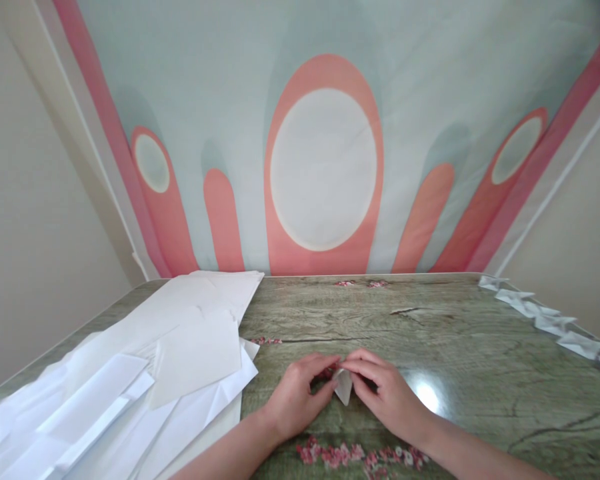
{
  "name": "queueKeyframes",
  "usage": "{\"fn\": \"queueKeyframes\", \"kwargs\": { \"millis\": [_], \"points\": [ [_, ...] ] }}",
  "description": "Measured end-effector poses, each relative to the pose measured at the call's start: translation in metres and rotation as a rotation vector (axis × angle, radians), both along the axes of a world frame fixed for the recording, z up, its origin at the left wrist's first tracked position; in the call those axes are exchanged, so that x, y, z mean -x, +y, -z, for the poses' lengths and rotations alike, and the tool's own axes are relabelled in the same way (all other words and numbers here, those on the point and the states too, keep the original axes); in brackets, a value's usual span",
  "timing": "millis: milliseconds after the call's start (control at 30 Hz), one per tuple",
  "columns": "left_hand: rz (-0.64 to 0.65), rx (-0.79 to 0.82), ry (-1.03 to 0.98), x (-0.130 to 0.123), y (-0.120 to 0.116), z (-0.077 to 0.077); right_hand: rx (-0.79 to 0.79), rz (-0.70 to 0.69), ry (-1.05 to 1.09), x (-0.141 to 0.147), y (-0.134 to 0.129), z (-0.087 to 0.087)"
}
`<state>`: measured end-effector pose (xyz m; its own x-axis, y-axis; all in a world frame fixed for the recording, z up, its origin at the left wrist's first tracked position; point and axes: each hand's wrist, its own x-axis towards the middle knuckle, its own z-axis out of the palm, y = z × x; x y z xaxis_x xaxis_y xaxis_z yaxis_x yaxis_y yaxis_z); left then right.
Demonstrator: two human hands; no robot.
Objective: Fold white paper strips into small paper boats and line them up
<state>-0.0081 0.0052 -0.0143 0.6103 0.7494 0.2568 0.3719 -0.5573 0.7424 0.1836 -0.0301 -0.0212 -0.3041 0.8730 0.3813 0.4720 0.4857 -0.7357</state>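
A small piece of folded white paper [343, 388] is held between my two hands, just above the front middle of the table. My left hand [300, 390] pinches its left side between thumb and fingers. On the other side, the fingertips of my right hand [383, 387] are closed on its upper right edge. The paper comes to a point at its lower end. My fingers hide its upper part, so its full shape does not show.
Overlapping white paper sheets [200, 360] cover the left of the wood-patterned table [320, 310]. A row of small folded paper pieces [555, 323] runs along the right edge. Behind the table stands a panel [250, 100] printed with coral shapes.
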Motion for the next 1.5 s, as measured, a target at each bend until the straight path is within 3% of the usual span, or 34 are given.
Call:
{"fn": "queueKeyframes", "kwargs": {
  "millis": [167, 367, 600, 933, 1067, 1267, 1500],
  "points": [
    [-0.04, -0.051, 0.028, 0.0, 0.002, 0.006, -0.139, 0.002, -0.21, -0.005, 0.003, 0.005],
    [-0.028, -0.22, 0.131, 0.001, 0.0, 0.007, -0.233, -0.022, -0.411, -0.008, 0.004, 0.008],
    [0.048, -0.36, 0.267, 0.003, -0.005, 0.0, -0.237, -0.079, -0.522, -0.009, 0.001, 0.007],
    [0.041, -0.512, 0.419, 0.003, -0.007, 0.001, -0.287, -0.112, -0.571, -0.01, 0.001, 0.007],
    [-0.003, -0.406, 0.36, 0.003, -0.005, 0.001, -0.277, -0.091, -0.51, -0.01, 0.002, 0.008],
    [-0.13, -0.089, 0.175, 0.004, 0.001, 0.002, -0.078, 0.005, -0.315, -0.008, 0.004, 0.006],
    [-0.221, 0.016, 0.136, 0.0, 0.004, 0.0, 0.113, 0.04, -0.137, -0.007, 0.008, -0.001]
  ]
}}
